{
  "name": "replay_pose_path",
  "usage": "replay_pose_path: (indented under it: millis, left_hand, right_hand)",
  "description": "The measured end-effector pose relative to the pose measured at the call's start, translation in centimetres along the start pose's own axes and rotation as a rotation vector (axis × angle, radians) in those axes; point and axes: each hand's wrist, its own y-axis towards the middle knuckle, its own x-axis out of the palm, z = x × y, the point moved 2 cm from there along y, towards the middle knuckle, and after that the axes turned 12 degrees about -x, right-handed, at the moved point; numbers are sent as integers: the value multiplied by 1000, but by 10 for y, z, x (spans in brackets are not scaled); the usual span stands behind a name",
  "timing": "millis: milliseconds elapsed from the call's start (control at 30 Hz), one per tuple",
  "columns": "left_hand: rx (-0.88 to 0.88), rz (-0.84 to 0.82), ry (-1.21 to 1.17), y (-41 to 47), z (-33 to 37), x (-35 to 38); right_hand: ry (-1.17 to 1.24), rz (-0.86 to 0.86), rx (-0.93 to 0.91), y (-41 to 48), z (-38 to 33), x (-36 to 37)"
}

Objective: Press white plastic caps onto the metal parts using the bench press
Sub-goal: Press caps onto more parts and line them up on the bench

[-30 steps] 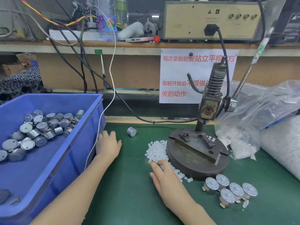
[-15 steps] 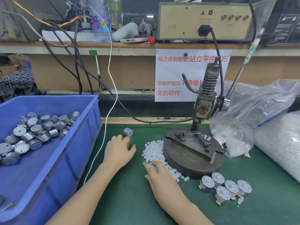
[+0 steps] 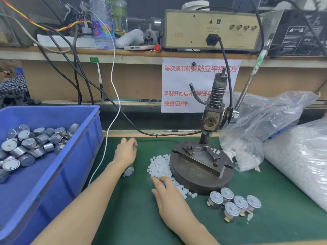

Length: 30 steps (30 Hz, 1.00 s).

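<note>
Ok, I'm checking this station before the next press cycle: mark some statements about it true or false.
1. The right hand rests on the white caps. True.
2. A motor sits in the press fixture. False: none is there.
3. Five motors stand grouped on the green mat. True.
4. The blue bin is right of the bench press. False: it is left.
5. The left hand holds the press lever. False: its fingers curl over a loose motor on the mat.
</note>
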Motion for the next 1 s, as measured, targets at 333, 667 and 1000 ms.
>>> replay_pose_path:
  millis: [333,667,1000]
  left_hand:
    - [85,-109,-64,-69,-3,-4]
    - [178,141,-443,-109,4,-11]
    - [-136,-792,-1137,-149,33,24]
  right_hand:
    - [103,41,-10,-1,2,-3]
    - [288,173,68,-5,8,-8]
    - [304,622,-5,-15,-2,-25]
